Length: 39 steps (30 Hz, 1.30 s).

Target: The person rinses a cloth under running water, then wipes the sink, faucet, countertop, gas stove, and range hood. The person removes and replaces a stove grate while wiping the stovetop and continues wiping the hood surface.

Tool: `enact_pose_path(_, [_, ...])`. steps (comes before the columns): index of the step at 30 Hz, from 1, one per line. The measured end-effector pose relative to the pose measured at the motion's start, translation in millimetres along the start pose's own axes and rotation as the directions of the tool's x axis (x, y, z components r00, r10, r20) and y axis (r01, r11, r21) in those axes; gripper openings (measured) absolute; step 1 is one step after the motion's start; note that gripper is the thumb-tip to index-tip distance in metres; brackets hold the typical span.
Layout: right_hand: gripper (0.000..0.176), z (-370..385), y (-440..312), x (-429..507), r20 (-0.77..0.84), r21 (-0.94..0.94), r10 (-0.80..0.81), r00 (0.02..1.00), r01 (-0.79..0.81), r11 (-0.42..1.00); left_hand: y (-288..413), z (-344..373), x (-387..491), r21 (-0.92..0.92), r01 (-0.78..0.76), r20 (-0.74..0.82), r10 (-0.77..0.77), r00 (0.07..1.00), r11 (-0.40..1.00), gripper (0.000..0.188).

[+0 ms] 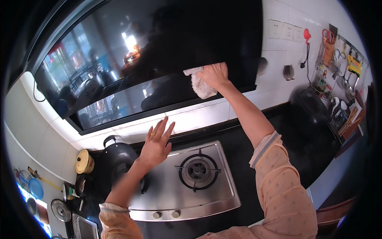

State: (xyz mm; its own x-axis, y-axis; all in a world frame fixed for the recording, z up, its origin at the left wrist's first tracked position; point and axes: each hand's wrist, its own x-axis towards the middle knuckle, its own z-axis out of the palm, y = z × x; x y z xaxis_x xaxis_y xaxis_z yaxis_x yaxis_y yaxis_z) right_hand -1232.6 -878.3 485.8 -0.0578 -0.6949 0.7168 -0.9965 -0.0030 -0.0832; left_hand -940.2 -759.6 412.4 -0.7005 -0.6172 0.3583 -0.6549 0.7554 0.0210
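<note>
My right hand (pixel 215 74) holds a pale, fluffy cloth (pixel 203 85) against the black glass range hood (pixel 167 92). Its fingertips are hidden behind the lower edge of the hood's upper panel (pixel 232 33), and part of the cloth hangs down over the lower panel. Empty and with fingers apart, my left hand (pixel 156 145) is raised over the back left of a stainless-steel gas cooktop (pixel 167 191). A ring is on one of its fingers. The cooktop's right burner (pixel 197 170) is bare, with no flame visible.
A black wok (pixel 118 155) stands at the cooktop's left, partly behind my left forearm. Beyond it are a yellow lidded pot (pixel 84 161) and a metal lid (pixel 61 210). To the right, a black rounded object (pixel 309 103) stands near a wall rack of utensils (pixel 343 74).
</note>
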Motion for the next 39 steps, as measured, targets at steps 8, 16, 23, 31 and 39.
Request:
enact_pose_path(8, [0.038,-8,75,-27,-0.222,-0.056,0.015,0.975,-0.028,0.998,89,19,71,-0.136,-0.054,-0.100,0.041,0.994,0.989,0.077])
enact_pose_path(16, [0.071,21,122,-80,-0.235,-0.034,-0.120,0.965,0.115,0.993,116,49,191,-0.286,-0.186,-0.454,0.038,0.890,0.940,0.072])
enact_pose_path(23, [0.061,13,124,-131,-0.187,0.309,-0.124,0.975,0.178,0.934,91,26,192,-0.735,0.184,-0.217,-0.483,0.848,0.653,0.065])
enact_pose_path(31, [0.052,-29,145,-91,-0.369,0.376,0.104,0.923,0.046,0.926,91,29,188,-0.675,0.243,-0.143,-0.447,0.883,0.696,0.053])
enact_pose_path(39, [0.049,8,153,-127,-0.209,0.279,-0.057,0.976,0.115,0.953,85,59,167,-0.673,0.193,-0.145,-0.383,0.912,0.714,0.046])
